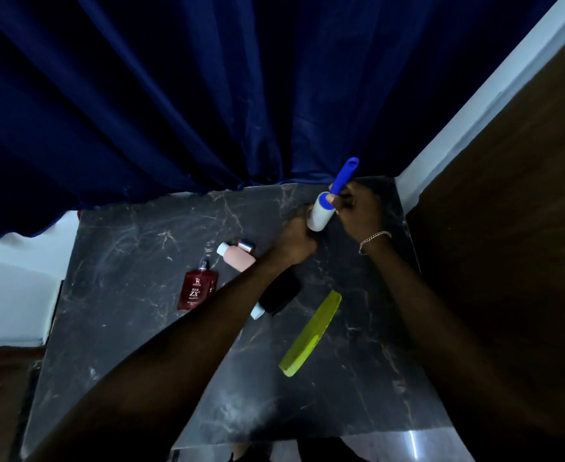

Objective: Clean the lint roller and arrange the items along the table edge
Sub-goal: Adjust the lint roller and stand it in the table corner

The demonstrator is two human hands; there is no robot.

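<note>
The lint roller [322, 213], a white roll on a blue handle, is held tilted above the far right part of the dark marble table [134, 261]. My right hand [357, 208] grips it where handle meets roll. My left hand [296, 241] holds the lower end of the roll. On the table lie a red perfume bottle [197, 290], a pink bottle [238, 258] with a pale cap, a small silver-capped item [246, 245], a black bottle [276, 295] partly under my left forearm, and a yellow-green comb [311, 333].
A dark blue curtain [208, 95] hangs over the table's far edge. A white wall strip [474, 105] and a brown wooden panel [524, 195] close off the right side. The table's near edge [274, 441] lies close to my body.
</note>
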